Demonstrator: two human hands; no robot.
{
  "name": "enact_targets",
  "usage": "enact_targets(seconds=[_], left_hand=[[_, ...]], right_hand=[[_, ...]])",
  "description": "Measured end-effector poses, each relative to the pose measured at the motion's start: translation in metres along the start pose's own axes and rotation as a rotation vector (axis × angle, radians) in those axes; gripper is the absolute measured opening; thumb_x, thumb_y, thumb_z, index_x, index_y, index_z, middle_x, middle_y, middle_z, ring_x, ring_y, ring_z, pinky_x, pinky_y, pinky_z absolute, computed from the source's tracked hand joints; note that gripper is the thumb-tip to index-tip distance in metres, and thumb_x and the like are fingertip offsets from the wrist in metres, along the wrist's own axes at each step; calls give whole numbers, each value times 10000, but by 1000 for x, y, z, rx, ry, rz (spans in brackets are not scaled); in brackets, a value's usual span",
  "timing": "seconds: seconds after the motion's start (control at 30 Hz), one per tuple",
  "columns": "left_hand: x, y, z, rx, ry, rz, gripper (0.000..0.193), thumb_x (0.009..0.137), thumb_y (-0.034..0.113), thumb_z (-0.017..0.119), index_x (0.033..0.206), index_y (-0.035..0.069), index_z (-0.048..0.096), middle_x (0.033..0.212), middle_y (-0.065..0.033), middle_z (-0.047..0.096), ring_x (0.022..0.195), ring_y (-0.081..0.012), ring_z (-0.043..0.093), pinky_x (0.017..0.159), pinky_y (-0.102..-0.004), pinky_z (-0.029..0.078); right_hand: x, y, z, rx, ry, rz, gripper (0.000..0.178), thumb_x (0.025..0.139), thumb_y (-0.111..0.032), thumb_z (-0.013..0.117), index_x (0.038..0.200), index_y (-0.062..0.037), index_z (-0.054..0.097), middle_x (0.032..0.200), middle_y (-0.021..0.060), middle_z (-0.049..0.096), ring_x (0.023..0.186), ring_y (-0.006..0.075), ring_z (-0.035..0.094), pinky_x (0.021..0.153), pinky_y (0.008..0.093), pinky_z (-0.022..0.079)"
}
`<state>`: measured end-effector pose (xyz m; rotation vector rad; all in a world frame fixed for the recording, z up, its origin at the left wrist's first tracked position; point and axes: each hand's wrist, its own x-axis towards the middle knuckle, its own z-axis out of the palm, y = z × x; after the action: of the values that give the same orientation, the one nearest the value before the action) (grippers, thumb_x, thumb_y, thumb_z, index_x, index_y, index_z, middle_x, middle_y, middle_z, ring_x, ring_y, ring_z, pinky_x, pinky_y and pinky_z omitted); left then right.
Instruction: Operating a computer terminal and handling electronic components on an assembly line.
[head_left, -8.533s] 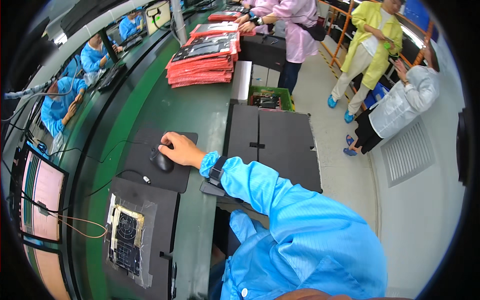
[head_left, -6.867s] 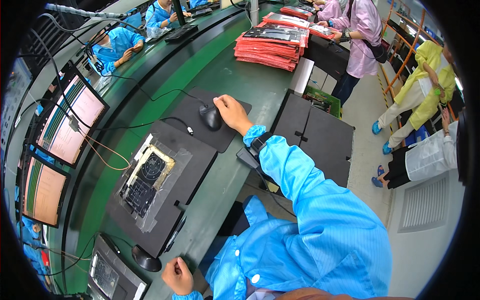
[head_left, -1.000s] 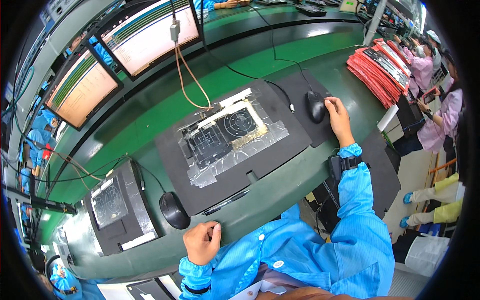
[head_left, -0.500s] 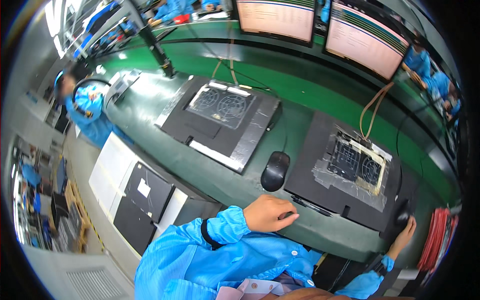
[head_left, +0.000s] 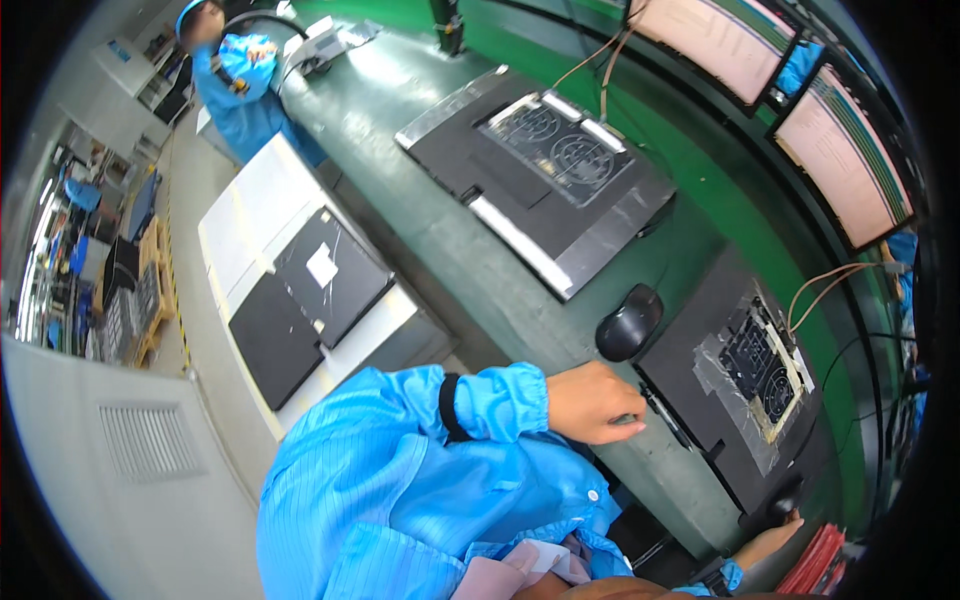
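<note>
My left hand (head_left: 598, 405) is held over the front edge of the green bench with its fingers curled. A dark spot shows between thumb and fingers, too small to name. Beside it are a black computer mouse (head_left: 629, 322) and a black pen-like stick (head_left: 668, 418) along the front of a black board (head_left: 690, 352). That board has a taped window around a dark panel with a round grille (head_left: 774, 388). At the lower right my right hand (head_left: 768, 542) has its fingers on a second black mouse (head_left: 787, 500); part of that grip is hidden.
Another black board (head_left: 450, 150) with a clear panel lies farther left on the bench. Two monitors (head_left: 850, 160) stand behind. Black sheets (head_left: 335, 280) lie on a white box at left. Red folders (head_left: 815, 562) stand at lower right. A co-worker (head_left: 245, 85) stands far left.
The view has turned, so the bench runs more steeply and the monitors sit farther right. My left hand stays curled near the bench edge; my right hand remains at the second mouse.
</note>
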<state>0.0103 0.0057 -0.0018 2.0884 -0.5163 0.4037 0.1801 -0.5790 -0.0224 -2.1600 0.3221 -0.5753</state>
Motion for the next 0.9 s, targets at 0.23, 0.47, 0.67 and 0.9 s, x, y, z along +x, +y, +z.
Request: enact_targets(seconds=[0.23, 0.47, 0.67, 0.9], left_hand=[[-2, -1, -1, -15, 15, -4, 199, 999, 250, 695, 921, 67, 685, 769, -99, 662, 686, -333, 662, 611, -453, 526], [-2, 1, -4, -15, -12, -10, 200, 997, 250, 697, 921, 65, 689, 772, -99, 666, 686, -335, 665, 610, -453, 528], [-2, -1, 2, -25, -4, -16, 187, 997, 252, 698, 921, 81, 690, 786, -89, 672, 703, -333, 672, 620, -454, 528], [8, 14, -7, -10, -117, -48, 137, 975, 228, 741, 919, 106, 714, 701, -54, 638, 604, -271, 643, 551, -419, 485]], right_hand=[[-2, -2, -3, -118, 13, -66, 749, 1173, -524, 294, 1440, 109, 592, 1435, 252, 632, 1341, 333, 589, 1194, 422, 400], [4, 7, -3, -70, 2, -74, 741, 1175, -525, 307, 1425, 105, 606, 1418, 241, 636, 1340, 325, 574, 1207, 418, 380], [0, 8, -4, -10, 27, -27, 695, 1168, -500, 357, 1438, 89, 606, 1430, 228, 638, 1340, 312, 581, 1195, 412, 391], [18, 50, -12, -89, 22, -163, 544, 1174, -413, 413, 1389, 26, 651, 1389, 160, 667, 1321, 267, 600, 1181, 384, 403]])
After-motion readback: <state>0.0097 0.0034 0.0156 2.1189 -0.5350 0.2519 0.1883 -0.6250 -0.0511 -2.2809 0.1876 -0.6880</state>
